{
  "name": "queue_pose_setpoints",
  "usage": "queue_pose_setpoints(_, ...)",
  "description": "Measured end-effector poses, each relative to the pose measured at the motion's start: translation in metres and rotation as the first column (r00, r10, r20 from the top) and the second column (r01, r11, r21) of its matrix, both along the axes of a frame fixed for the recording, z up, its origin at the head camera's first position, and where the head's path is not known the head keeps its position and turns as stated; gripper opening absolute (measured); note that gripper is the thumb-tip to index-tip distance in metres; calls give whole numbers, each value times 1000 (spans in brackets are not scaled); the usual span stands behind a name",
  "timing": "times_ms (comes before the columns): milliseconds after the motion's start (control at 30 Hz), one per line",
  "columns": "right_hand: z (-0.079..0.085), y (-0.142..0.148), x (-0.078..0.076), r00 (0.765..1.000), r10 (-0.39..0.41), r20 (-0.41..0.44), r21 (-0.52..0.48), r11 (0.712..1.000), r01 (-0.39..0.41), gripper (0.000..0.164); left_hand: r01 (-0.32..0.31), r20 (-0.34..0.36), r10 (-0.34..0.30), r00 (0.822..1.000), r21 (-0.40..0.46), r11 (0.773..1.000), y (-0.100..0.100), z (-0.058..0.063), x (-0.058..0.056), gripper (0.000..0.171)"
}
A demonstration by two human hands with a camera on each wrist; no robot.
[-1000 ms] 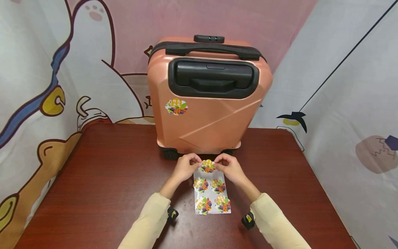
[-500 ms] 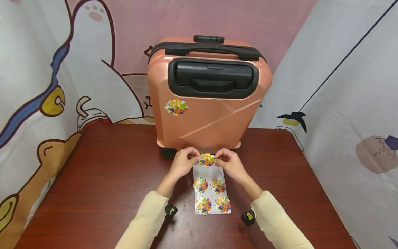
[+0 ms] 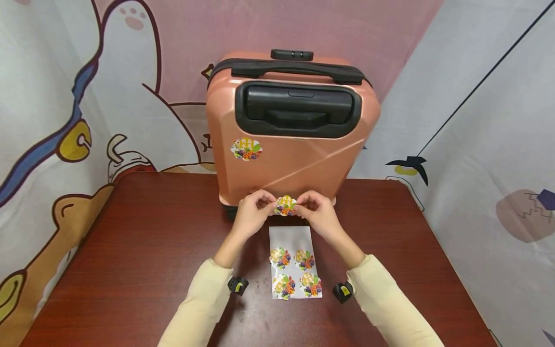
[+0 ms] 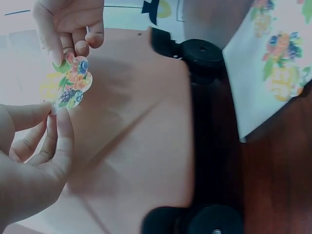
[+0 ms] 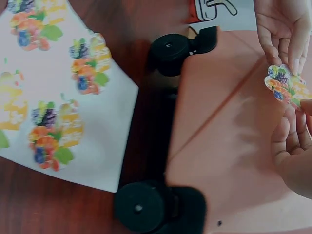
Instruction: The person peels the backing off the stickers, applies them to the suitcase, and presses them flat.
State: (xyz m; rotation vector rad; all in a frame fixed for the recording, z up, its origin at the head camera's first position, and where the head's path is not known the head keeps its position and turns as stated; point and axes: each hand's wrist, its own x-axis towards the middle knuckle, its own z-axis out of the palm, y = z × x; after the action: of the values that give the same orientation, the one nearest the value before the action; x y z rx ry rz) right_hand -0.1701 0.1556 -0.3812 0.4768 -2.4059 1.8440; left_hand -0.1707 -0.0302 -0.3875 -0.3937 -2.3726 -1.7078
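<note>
Between both hands a fruit sticker (image 3: 285, 206) is stretched, printed with yellow lettering and colourful fruit. My left hand (image 3: 251, 212) pinches its left edge between thumb and fingers, and my right hand (image 3: 320, 214) pinches the right edge the same way. In the left wrist view the sticker (image 4: 70, 83) shows its scalloped outline. Behind it stands an upright pink suitcase (image 3: 286, 168), whose lower front the hands overlap in the head view. A similar fruit sticker (image 3: 246, 149) is on the suitcase's left side. Below the hands lies a white sticker sheet (image 3: 291, 236) bearing several fruit stickers.
The brown wooden table (image 3: 165, 250) carries the suitcase and sheet. Black suitcase wheels (image 5: 141, 207) show in the right wrist view. A cartoon-printed cloth (image 3: 468, 120) hangs behind and beside the table. Small black cameras (image 3: 343, 292) sit on the wrists.
Both hands have moved up and away from the sheet toward the suitcase, carrying the sticker off the sheet's top. The sheet and suitcase have stayed in place.
</note>
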Motion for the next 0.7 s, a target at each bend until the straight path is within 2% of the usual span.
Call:
queue_pose_setpoints(200, 13, -6, -3, 997, -41, -72, 24, 999, 43, 9, -47, -31, 48, 998, 30, 998, -2, 15, -2, 6)
queue_pose_setpoints(333, 21, -10, -6, 992, -66, -105, 28, 997, 69, 9, -69, -78, 71, 994, 32, 997, -2, 22, -3, 6)
queue_pose_setpoints(700, 46, -21, -8, 979, -115, -166, -15, 993, 114, 10, -147, -185, 156, 970, 64, 987, 1, 43, -3, 7)
